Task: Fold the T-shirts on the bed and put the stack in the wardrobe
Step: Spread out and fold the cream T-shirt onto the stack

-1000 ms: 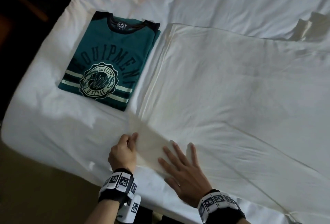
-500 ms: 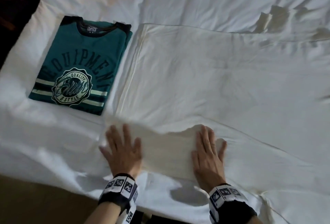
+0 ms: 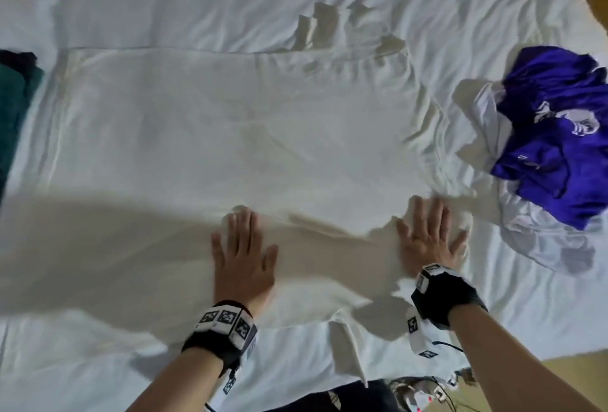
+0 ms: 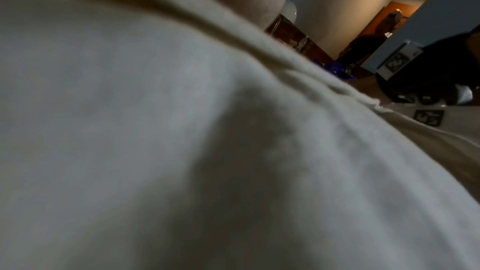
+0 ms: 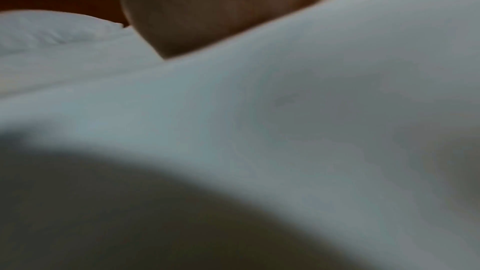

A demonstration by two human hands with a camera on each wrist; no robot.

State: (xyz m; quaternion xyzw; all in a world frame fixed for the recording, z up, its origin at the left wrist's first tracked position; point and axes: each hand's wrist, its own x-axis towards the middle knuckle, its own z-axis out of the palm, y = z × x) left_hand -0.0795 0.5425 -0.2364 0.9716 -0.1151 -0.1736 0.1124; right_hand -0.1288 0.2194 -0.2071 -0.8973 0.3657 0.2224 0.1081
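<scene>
Both flat palms, left hand (image 3: pixel 243 257) and right hand (image 3: pixel 427 240), are pressing the wrinkled cream cotton T-shirt (image 3: pixel 230 135), fingers straight, gripping nothing; a crumpled purple shirt (image 3: pixel 556 155) is lying at three o'clock.

cream t-shirt (image 3: pixel 230 135) spread flat on the bed (image 3: pixel 230 0); purple t-shirt (image 3: pixel 556 148) crumpled at right.

The bed (image 3: pixel 296 0) bears cream shirt (image 3: pixel 230 135), purple shirt (image 3: pixel 552 135), teal shirt (image 3: pixel 13 99).

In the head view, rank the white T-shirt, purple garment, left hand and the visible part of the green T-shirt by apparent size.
1. White T-shirt, by far the largest.
2. Purple garment.
3. Left hand and green T-shirt: look alike; the shirt is cut off by the frame edge, so unranked.
</scene>
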